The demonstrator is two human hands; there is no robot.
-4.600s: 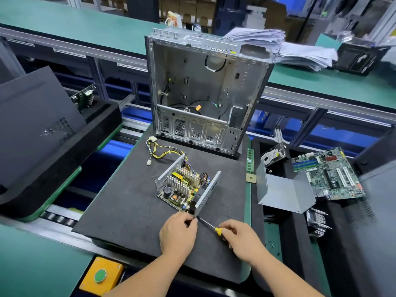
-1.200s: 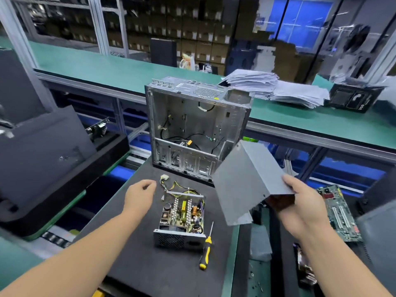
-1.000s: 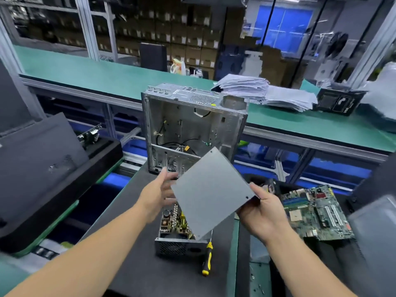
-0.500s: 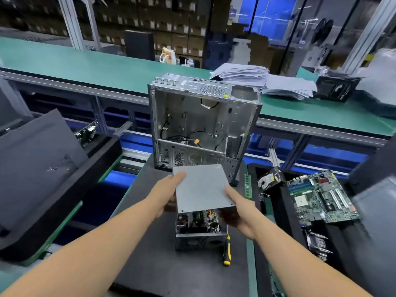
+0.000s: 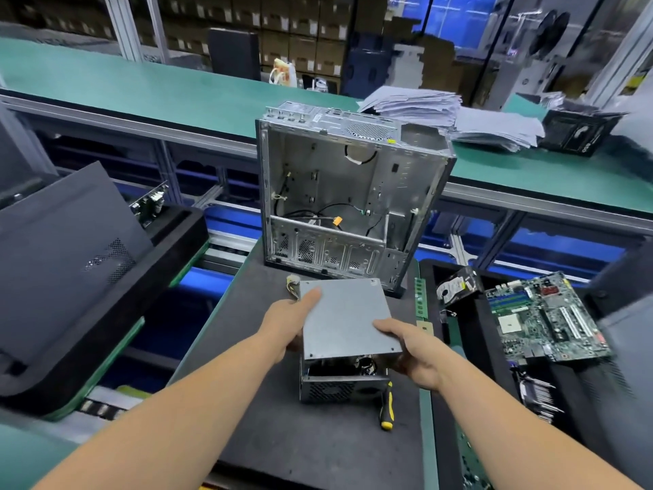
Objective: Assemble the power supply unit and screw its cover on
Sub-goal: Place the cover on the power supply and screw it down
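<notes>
The grey metal cover (image 5: 344, 318) lies over the power supply unit (image 5: 335, 385), its near edge still raised so the circuit board shows in the gap. My left hand (image 5: 288, 321) holds the cover's left edge, thumb on top. My right hand (image 5: 411, 350) holds its near right corner, thumb on top. The unit's wire bundle (image 5: 292, 286) sticks out at the far left. A yellow-and-black screwdriver (image 5: 386, 406) lies on the black mat (image 5: 282, 447) beside the unit's right side.
An open computer case (image 5: 348, 196) stands upright just behind the unit. A motherboard (image 5: 546, 318) and a hard drive (image 5: 457, 286) lie in the black tray at right. A dark side panel (image 5: 60, 249) leans at left. Paper stacks (image 5: 445, 118) sit on the green bench.
The cover, picked up by my right hand from the right tray, was taken in both hands, turned flat and lowered onto the unit. The screwdriver was laid down beside the unit.
</notes>
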